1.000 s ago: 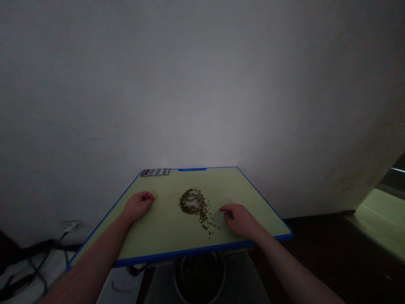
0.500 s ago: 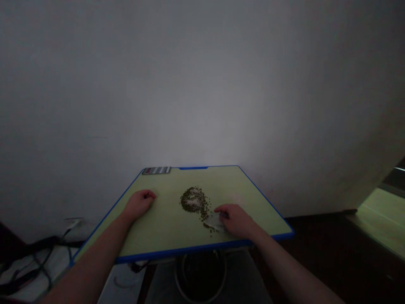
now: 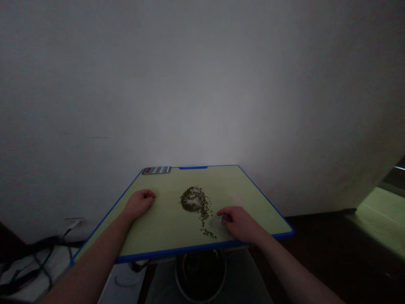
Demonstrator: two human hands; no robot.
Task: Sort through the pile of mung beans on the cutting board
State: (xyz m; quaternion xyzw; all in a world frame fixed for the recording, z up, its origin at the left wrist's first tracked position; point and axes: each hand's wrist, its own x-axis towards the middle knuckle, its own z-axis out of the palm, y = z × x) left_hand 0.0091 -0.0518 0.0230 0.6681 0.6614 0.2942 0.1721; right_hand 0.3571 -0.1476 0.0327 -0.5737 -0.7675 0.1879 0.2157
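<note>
On the yellow-green board (image 3: 171, 228) lies a pile of small greenish-brown grains (image 3: 189, 207), with white grains (image 3: 193, 198) over its middle. A thin trail of the brown grains (image 3: 205, 215) runs from the pile toward the near edge. My right hand (image 3: 238, 221) pinches a clear, round-edged piece that looks like plastic (image 3: 217, 226); its edge is by the trail's near end, and my palm hides the rest. Left of the pile, my left hand (image 3: 139, 203) rests on the board with fingers curled in and nothing visible in them.
A phone (image 3: 156, 170) lies at the board's far left corner. A few pale grains (image 3: 236, 198) are scattered beyond my right hand. Below the near edge stands a round metal pot (image 3: 177, 274). Cables (image 3: 41, 261) lie at lower left, and a wall (image 3: 202, 93) rises behind.
My right hand swept the clear piece left into the trail, then drew back slightly right and nearer. Grains at the trail's end now sit closer to the near edge. My left hand stays put.
</note>
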